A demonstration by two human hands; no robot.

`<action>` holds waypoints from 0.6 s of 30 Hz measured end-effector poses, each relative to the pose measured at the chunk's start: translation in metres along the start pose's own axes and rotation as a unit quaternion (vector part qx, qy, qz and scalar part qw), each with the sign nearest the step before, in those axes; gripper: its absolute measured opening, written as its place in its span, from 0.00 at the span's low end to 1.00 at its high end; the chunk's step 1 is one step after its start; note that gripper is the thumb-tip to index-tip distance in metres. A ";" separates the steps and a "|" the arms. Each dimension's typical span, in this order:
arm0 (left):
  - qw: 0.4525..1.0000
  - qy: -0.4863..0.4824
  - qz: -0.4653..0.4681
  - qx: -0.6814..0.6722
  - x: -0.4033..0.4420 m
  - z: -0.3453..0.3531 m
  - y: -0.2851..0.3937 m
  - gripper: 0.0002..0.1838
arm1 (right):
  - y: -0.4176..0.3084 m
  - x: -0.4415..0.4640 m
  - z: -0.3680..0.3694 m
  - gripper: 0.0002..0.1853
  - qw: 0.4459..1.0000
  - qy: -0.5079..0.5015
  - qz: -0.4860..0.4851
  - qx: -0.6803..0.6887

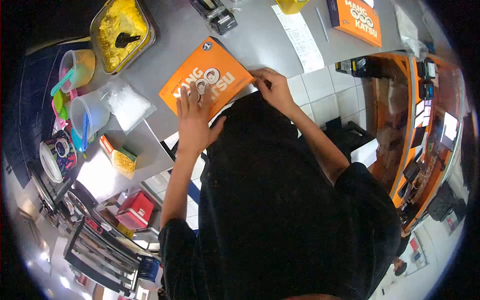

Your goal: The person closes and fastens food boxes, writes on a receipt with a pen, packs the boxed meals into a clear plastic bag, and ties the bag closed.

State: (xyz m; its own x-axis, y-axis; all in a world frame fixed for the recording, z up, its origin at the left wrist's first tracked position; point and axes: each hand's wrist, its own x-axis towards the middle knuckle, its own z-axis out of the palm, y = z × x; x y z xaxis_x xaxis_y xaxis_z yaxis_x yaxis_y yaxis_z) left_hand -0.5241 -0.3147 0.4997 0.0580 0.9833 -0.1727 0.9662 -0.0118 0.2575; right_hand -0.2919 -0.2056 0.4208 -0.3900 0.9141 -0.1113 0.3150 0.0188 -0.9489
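A closed orange cardboard food box [220, 82], printed "MANG KATSU", lies at an angle on the grey counter near its front edge. My left hand [192, 120] rests on its lid with the fingers spread out. At the box's right corner my right hand [273, 90] has its fingers bent and pressed together on the edge; part of the fingertips is hidden. Just left of the box lies a clear plastic bag [129, 105] with white contents.
On the counter [172, 22] stand a glass dish of yellow food [122, 30], plastic tubs with spoons [90, 114], and a small yellow-green carton [120, 157]. Farther right are a tape dispenser [220, 17], a long receipt [300, 37], a pen [322, 25] and another orange box [355, 22].
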 end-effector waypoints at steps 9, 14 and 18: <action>0.999 0.013 0.005 0.044 0.017 0.025 0.020 0.49 | 0.012 -0.005 0.004 0.13 0.996 0.037 -0.077 0.018; 0.999 0.007 -0.001 0.051 0.017 0.029 0.024 0.47 | 0.014 0.000 0.003 0.12 0.995 0.032 -0.091 -0.021; 0.998 0.016 -0.001 0.053 0.018 0.031 0.026 0.46 | 0.017 -0.002 0.004 0.10 0.995 0.050 -0.079 -0.025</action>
State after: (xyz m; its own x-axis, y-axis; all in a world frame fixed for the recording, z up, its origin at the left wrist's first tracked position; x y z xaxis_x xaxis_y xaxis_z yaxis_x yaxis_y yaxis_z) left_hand -0.4901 -0.3023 0.4741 0.0495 0.9887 -0.1417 0.9877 -0.0273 0.1541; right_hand -0.2886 -0.2090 0.4038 -0.3514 0.9336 0.0700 0.3001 0.1832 -0.9361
